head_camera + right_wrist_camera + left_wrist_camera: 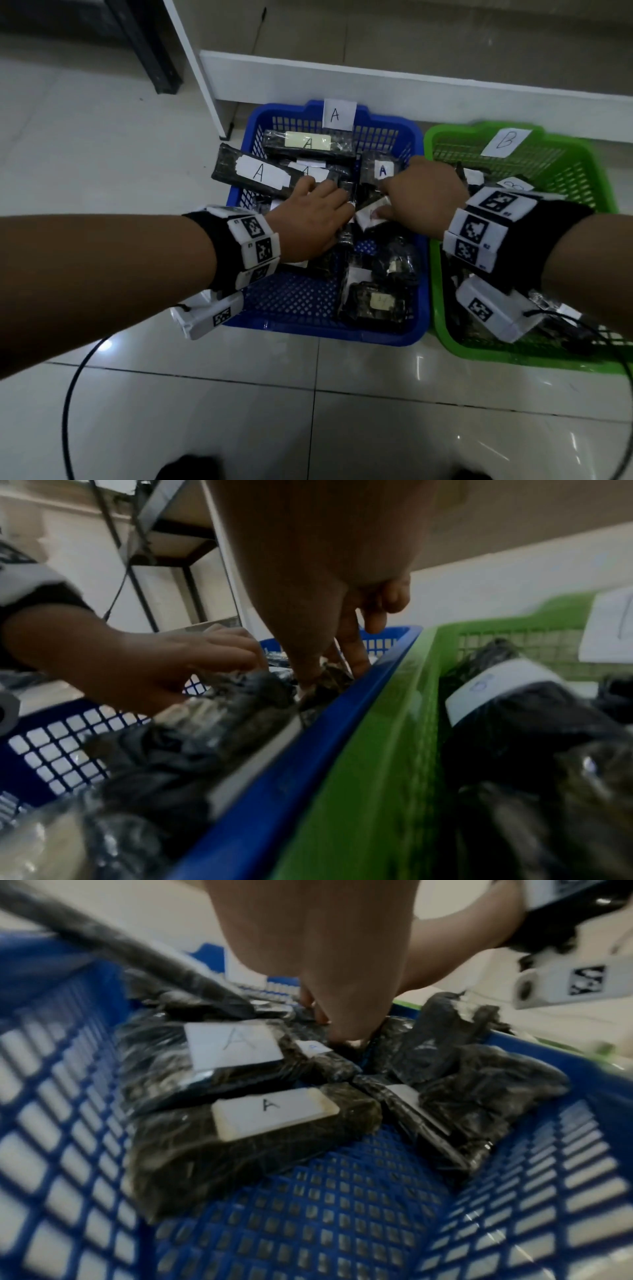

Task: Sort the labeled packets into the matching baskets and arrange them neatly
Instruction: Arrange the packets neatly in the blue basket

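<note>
The blue basket [308,330], tagged A [339,114], holds several black packets with white A labels [257,171] [274,1112]. Beside it on the right stands the green basket [513,359], tagged B [505,142], with dark packets such as a B-labelled one [514,696]. Both hands reach into the middle of the blue basket. My left hand [308,219] [329,1026] curls its fingers down onto a black packet [346,236]. My right hand [421,198] [335,653] pinches a packet with a white label [371,216] between thumb and fingers. What lies under the palms is hidden.
A white board [376,78] runs behind both baskets, with a white upright and a dark shelf leg [150,51] at the back left. A black cable [73,377] loops over the tiled floor at the front left. The near left floor of the blue basket [308,1218] is bare.
</note>
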The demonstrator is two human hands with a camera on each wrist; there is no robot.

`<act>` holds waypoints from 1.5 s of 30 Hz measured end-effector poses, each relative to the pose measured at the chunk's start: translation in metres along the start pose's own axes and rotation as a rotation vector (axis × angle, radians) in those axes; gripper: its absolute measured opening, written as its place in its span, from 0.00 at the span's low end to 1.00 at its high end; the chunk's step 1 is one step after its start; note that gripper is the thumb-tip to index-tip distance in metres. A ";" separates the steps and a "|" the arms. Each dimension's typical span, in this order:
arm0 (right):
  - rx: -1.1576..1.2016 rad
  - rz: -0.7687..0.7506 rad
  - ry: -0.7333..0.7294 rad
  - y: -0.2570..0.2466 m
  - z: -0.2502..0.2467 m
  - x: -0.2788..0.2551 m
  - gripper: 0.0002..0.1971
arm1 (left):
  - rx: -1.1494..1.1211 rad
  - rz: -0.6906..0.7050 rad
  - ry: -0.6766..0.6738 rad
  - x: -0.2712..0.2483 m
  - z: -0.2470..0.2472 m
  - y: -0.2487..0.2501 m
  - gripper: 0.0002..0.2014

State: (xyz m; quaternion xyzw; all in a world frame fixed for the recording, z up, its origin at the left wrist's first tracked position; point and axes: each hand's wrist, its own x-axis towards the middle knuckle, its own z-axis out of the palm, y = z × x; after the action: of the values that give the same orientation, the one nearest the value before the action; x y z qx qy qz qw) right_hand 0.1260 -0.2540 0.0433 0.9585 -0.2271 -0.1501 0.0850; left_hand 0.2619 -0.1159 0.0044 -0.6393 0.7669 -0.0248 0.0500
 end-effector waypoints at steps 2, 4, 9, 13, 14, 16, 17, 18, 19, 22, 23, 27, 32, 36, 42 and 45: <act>0.021 0.034 -0.038 -0.004 0.005 0.001 0.22 | -0.053 0.007 0.002 0.002 0.001 0.005 0.13; 0.083 0.122 -0.046 -0.008 0.007 0.003 0.20 | -0.163 -0.023 -0.078 0.004 -0.001 0.014 0.14; -0.134 0.060 0.071 -0.018 0.018 -0.001 0.12 | -0.372 -0.031 -0.289 0.013 -0.006 0.039 0.19; -0.012 0.142 0.037 -0.019 0.015 0.014 0.09 | -0.398 -0.053 -0.382 0.012 -0.003 0.046 0.23; 0.036 0.161 -0.005 -0.016 0.014 0.017 0.09 | -0.480 -0.076 -0.361 0.012 -0.005 0.045 0.23; 0.068 0.153 -0.036 -0.007 0.014 0.016 0.09 | -0.692 -0.092 -0.300 0.014 -0.012 0.042 0.22; 0.078 0.137 -0.025 -0.003 0.016 0.014 0.10 | -0.800 -0.085 -0.280 0.015 -0.015 0.041 0.21; 0.069 0.111 0.001 -0.001 0.017 0.010 0.11 | -0.878 -0.069 -0.261 0.016 -0.019 0.041 0.21; 0.045 0.080 0.029 0.000 0.019 0.008 0.12 | -0.922 -0.048 -0.245 0.017 -0.022 0.041 0.22; -0.020 0.044 0.064 -0.002 0.021 0.004 0.15 | -0.959 -0.002 -0.251 0.017 -0.027 0.045 0.30; -0.028 0.051 0.058 -0.002 0.020 0.004 0.16 | -0.927 0.003 -0.288 0.017 -0.025 0.046 0.34; 0.018 0.059 0.013 0.002 0.017 0.009 0.14 | -0.790 0.012 -0.337 0.016 -0.019 0.051 0.34; 0.186 0.020 -0.075 0.016 0.013 0.008 0.07 | -0.776 0.009 -0.245 0.018 -0.034 0.041 0.28; 0.150 -0.017 -0.083 0.018 0.011 0.004 0.06 | -0.547 0.082 -0.354 0.011 -0.031 0.033 0.31; 0.108 -0.053 -0.165 0.021 0.004 0.000 0.10 | -0.671 0.028 -0.327 0.002 -0.041 0.020 0.16; 0.188 -0.055 -0.163 0.018 -0.004 -0.003 0.11 | -0.686 -0.110 -0.418 -0.004 -0.051 -0.001 0.14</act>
State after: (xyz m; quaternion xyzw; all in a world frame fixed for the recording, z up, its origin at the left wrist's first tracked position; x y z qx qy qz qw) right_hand 0.1179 -0.2680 0.0519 0.9527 -0.2199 -0.2079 -0.0284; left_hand 0.2581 -0.1134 0.0549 -0.6503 0.6687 0.3604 -0.0127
